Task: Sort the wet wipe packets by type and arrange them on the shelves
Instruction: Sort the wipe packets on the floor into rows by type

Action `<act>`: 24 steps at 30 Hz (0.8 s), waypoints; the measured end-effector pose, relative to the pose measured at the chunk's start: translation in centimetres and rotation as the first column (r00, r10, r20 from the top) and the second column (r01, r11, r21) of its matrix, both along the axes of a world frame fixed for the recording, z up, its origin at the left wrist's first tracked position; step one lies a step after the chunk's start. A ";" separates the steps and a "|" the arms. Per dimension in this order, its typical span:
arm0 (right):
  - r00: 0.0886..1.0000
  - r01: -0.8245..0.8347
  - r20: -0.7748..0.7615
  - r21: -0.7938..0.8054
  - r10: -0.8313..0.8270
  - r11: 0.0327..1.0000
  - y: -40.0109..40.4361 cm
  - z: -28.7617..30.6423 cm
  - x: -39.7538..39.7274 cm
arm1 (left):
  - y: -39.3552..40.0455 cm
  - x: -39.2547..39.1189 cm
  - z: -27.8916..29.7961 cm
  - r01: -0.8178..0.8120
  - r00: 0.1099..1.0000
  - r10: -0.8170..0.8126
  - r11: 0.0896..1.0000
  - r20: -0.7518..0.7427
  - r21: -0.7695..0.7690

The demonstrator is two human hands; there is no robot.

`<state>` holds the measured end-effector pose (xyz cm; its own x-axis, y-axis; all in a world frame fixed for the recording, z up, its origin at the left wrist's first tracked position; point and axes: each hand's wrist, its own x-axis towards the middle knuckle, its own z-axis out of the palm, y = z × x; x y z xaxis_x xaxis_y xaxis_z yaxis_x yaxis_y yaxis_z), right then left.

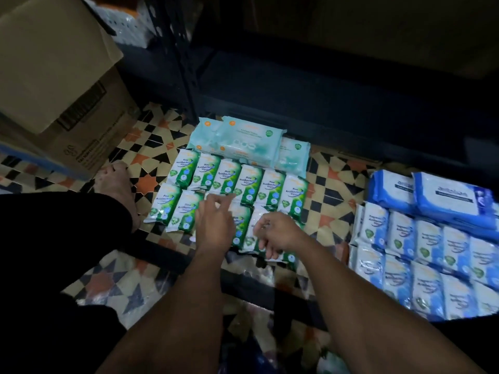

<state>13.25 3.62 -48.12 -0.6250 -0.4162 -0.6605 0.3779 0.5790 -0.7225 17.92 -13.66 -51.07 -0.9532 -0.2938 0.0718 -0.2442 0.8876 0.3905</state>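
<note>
Green-and-white pine antibacterial wipe packets (251,184) lie in two rows on the patterned tile floor (151,147). My left hand (214,225) hovers over the front row, its loosely curled fingers touching the top edge of a packet. My right hand (275,234) is beside it, fingers curled round the edge of a green packet (249,240) in the front row. Pale teal larger packs (243,139) are stacked behind the green rows. Blue-and-white packets (421,255) lie in rows at the right, with bigger blue packs (448,201) on top. The dark metal shelf (283,85) stands behind.
A cardboard box (67,85) stands at the upper left against the shelf upright (186,76). My bare foot (118,182) and black trouser leg (54,238) are at the left. A dark rail (243,284) crosses the floor under my forearms.
</note>
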 end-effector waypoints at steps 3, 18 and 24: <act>0.992 -0.128 0.032 0.128 0.125 0.983 3.7 1.6 0.5 | 4.0 -0.3 0.1 0.280 0.958 -0.269 0.951 -0.099 0.129; 0.959 -0.236 0.077 0.745 0.272 0.623 20.4 2.5 9.1 | 20.8 4.7 1.0 0.819 0.077 -0.794 0.394 0.603 0.416; 0.993 -0.026 -0.037 0.867 0.116 0.497 21.7 1.3 9.9 | 24.7 6.3 0.3 0.953 -0.063 -0.713 0.165 0.698 0.255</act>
<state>23.18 25.32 -46.82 -0.6880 0.2883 -0.6660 0.2741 0.9529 0.1294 24.22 11.03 -50.81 -0.2415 0.6803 -0.6920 0.7450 0.5869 0.3170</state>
